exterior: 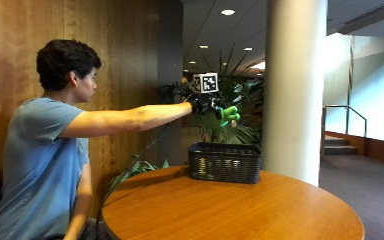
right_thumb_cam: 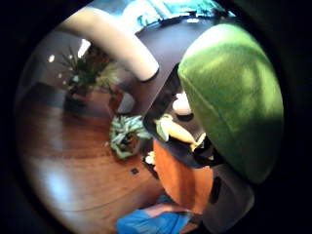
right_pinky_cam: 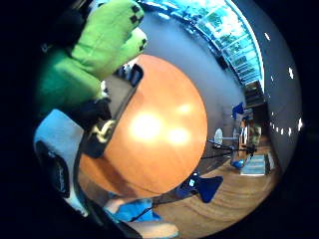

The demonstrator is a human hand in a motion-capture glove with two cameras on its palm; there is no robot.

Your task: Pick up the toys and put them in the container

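In the outside view my gloved right hand (exterior: 208,104) is stretched out at arm's length above the black woven basket (exterior: 224,162) and grips a green plush toy (exterior: 229,115), which hangs high over the basket's opening. The plush (right_thumb_cam: 234,92) fills much of the thumb side palm view, green and fuzzy, and the basket (right_thumb_cam: 165,127) lies below it with a yellow and green toy (right_thumb_cam: 175,131) and a white toy (right_thumb_cam: 182,105) inside. In the little finger side view the green plush (right_pinky_cam: 94,50) shows limbs with black markings beside the basket rim (right_pinky_cam: 119,107).
The basket stands at the far left part of a round wooden table (exterior: 245,210). A white column (exterior: 295,85) rises behind the table, and a potted plant (exterior: 235,100) stands behind the basket. A wood-panelled wall (exterior: 125,60) runs along the left.
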